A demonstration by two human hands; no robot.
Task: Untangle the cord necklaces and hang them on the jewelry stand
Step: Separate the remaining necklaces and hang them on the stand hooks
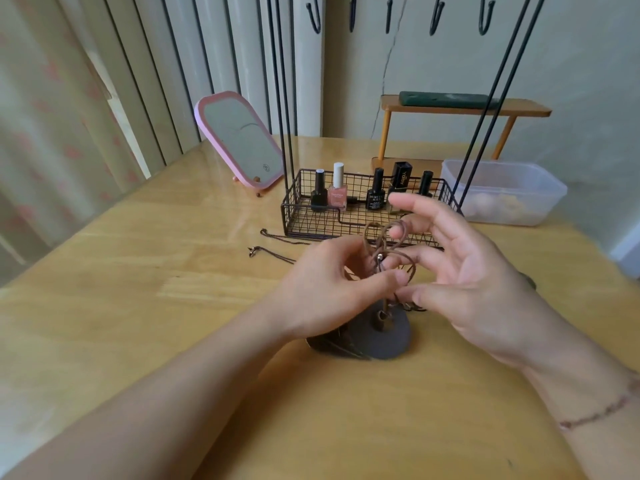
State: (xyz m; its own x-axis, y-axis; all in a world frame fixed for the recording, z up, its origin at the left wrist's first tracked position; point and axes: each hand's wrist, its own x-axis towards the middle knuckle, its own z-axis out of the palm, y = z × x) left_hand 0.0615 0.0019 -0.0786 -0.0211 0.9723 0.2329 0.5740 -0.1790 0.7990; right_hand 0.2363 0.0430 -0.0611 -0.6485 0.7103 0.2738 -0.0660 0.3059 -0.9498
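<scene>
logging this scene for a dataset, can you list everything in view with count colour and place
cord necklaces: tangled bunch, brown, held between both hands
thin chain: one, dark, on table left of basket
dark disc: one, grey-brown, table under the hands
jewelry stand: one, black, rods and hooks behind basket
wire basket: one, black, table centre
polish bottles: five, four black, one pink, in basket
mirror: one, pink, back left
plastic tub: one, clear, right
wooden shelf: one, orange, back
left hand: pinches cord
right hand: thumb at cord
</scene>
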